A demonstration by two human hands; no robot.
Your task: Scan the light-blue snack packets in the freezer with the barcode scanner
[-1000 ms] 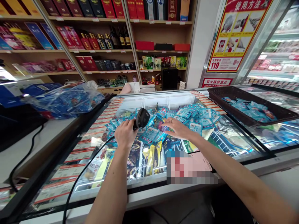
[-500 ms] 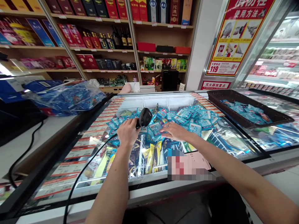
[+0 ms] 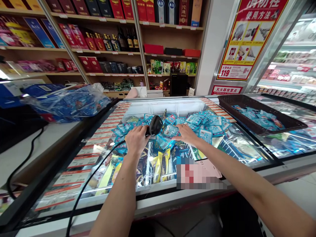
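Note:
My left hand [image 3: 136, 140] is wrapped around the handle of a black barcode scanner [image 3: 155, 125], its head tilted over a pile of small blue packets [image 3: 195, 121]. A black cable runs from the scanner down to the lower left. To the right, my right hand [image 3: 187, 134] reaches into the pile with thumb and fingers apart. Its fingertips are at the right edge of one blue packet [image 3: 171, 130], below and right of the scanner head. The packets lie on the glass top of a chest freezer [image 3: 98, 177], above wrapped ice creams [image 3: 160, 164] inside.
A brown tray [image 3: 288, 124] with more blue packets stands on the right. Plastic-wrapped blue packages [image 3: 71, 100] lie on the left counter. A pink card-like item [image 3: 209, 168], partly blurred out, rests on the freezer's near edge. Stocked shelves [image 3: 98, 51] stand behind.
My right hand has shifted slightly right, with its thumb and fingers wider apart. The packets beneath the scanner lie differently. My left hand and the scanner have moved slightly.

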